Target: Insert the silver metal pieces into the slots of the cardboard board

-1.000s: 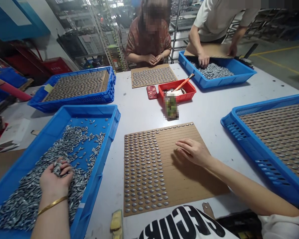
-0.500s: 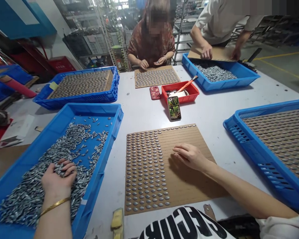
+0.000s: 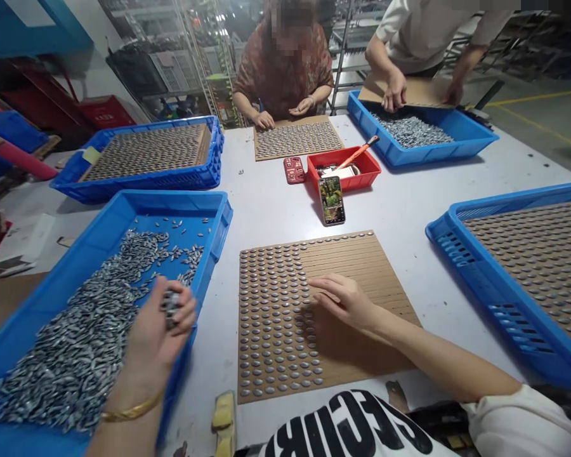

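Note:
My left hand [image 3: 164, 327] is raised above the right side of a blue bin and closed around several small spindle-shaped metal pieces [image 3: 171, 308]. Beneath it, many more loose metal pieces [image 3: 76, 343] are heaped in that blue bin [image 3: 221, 219]. My right hand [image 3: 345, 301] hovers over a grooved cardboard sheet [image 3: 385, 273], its fingers stretched and apart, with nothing visible in them. The fingertips are by the right edge of the rows of metal pieces [image 3: 273, 317] laid across the sheet's left part. One line of pieces also runs along its far edge.
A propped phone [image 3: 331, 200] stands beyond the sheet, before a red tray [image 3: 368, 181] of tools. Blue crates with filled sheets stand at right [image 3: 461, 244] and far left [image 3: 214, 152]. Two people work across the table, one beside another blue bin [image 3: 457, 152].
My left hand has risen from the heap and moved right, carrying metal pieces. My right hand has shifted left towards the filled rows. The view has moved slightly.

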Demonstrator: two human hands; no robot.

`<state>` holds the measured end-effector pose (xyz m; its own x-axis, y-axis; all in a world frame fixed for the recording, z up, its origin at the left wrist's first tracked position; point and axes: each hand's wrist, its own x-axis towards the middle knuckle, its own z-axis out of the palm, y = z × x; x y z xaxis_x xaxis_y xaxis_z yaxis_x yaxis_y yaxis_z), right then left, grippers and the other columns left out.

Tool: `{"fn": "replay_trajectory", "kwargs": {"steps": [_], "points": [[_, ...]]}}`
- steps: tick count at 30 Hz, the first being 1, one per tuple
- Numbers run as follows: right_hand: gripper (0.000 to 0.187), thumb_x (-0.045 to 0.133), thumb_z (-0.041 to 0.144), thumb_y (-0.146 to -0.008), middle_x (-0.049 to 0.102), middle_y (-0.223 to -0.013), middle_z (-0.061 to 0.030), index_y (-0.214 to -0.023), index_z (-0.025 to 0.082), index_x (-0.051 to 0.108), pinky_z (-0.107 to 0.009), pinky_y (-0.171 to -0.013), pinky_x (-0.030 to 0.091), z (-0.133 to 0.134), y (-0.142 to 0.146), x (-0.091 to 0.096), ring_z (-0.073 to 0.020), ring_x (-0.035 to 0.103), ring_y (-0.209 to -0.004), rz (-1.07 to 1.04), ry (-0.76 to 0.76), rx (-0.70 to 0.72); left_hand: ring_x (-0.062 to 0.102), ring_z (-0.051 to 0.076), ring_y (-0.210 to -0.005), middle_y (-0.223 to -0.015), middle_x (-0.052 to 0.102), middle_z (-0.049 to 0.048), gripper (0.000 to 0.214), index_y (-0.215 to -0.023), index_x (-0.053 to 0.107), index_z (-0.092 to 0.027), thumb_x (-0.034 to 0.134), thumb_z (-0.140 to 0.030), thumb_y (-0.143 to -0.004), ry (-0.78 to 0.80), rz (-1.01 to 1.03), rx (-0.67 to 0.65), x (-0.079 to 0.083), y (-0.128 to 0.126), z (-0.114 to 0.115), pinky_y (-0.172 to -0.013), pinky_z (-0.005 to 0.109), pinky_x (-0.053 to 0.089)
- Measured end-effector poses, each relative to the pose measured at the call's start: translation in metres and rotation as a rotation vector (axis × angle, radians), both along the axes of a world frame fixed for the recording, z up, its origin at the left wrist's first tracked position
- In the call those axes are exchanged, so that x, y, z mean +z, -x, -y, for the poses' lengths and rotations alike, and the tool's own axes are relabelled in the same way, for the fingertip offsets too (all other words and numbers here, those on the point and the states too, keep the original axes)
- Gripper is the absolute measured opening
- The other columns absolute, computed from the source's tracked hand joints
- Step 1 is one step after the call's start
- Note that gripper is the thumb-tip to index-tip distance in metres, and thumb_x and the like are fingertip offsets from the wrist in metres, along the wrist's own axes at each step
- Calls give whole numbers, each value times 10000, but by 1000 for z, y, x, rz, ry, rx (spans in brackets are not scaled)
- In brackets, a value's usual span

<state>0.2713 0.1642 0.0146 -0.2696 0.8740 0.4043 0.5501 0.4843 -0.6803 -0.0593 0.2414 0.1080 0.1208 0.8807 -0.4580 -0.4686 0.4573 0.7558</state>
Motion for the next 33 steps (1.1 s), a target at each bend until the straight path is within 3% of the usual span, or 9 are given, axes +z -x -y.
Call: {"fn": "replay_trajectory", "kwargs": {"steps": [3, 5, 10, 13, 19, 22, 26, 33], "points": [[344, 509, 285, -940, 651, -1015, -66, -1279, 232, 529, -319, -769, 507, -2, 23, 14, -163, 596, -880, -249, 172, 39, 337, 22, -365, -569, 444, -55, 261, -773, 508, -167, 561, -404, -868, 128, -5, -229, -17, -59, 29, -307, 107, 197], [342, 525, 326, -932, 634, -972, -53, -1260, 231, 556, -291, -711, 495, -2, 33, 20, -151, 579, -834, -331, 283, 74, 340, 17, -367, -581, 463, -53, 304, -790, 515, -168, 589, -459, -837, 210, 47, -369, -32, -94, 49, -312, 105, 177], [219, 548, 339, -921, 570, -781, -17, -1000, 211, 707, -259, -655, 432, -1, 31, 23, -128, 533, -739, -391, 417, 74, 359, 22, -356, -573, 505, -40, 391, -820, 511, -166, 625, -538, -780, 265, 75, -405, -59, -142, 74, -305, 116, 163], [206, 577, 338, -901, 565, -777, -14, -952, 195, 716, -253, -636, 427, -1, 19, 21, -120, 539, -713, -442, 496, 59, 371, 24, -358, -576, 509, -35, 407, -825, 509, -162, 606, -555, -788, 279, 81, -387, -66, -155, 75, -307, 120, 176], [242, 641, 387, -843, 596, -714, 5, -919, 158, 645, -249, -556, 464, -6, 9, 19, -128, 614, -604, -707, 828, 171, 373, 31, -356, -567, 502, -40, 444, -865, 506, -179, 584, -607, -776, 295, 70, -377, -76, -172, 73, -310, 122, 157], [192, 652, 348, -836, 591, -684, 12, -824, 157, 630, -234, -537, 448, -8, 8, 20, -117, 600, -589, -681, 729, 80, 373, 33, -353, -569, 501, -37, 446, -839, 499, -179, 559, -617, -787, 305, 62, -368, -79, -175, 68, -308, 128, 152], [174, 638, 333, -847, 606, -710, 4, -786, 170, 618, -220, -525, 414, -9, 6, 18, -112, 578, -626, -593, 608, -11, 396, 31, -377, -604, 506, -45, 331, -830, 486, -188, 623, -488, -799, 272, 47, -384, -81, -171, 60, -324, 130, 159], [70, 576, 247, -881, 629, -826, -18, -855, 183, 591, -234, -606, 443, -8, 6, 7, -122, 574, -722, -533, 533, 11, 393, 24, -385, -612, 509, -44, 290, -800, 471, -187, 604, -444, -819, 247, 12, -464, -86, -163, 58, -349, 144, 98]]}}
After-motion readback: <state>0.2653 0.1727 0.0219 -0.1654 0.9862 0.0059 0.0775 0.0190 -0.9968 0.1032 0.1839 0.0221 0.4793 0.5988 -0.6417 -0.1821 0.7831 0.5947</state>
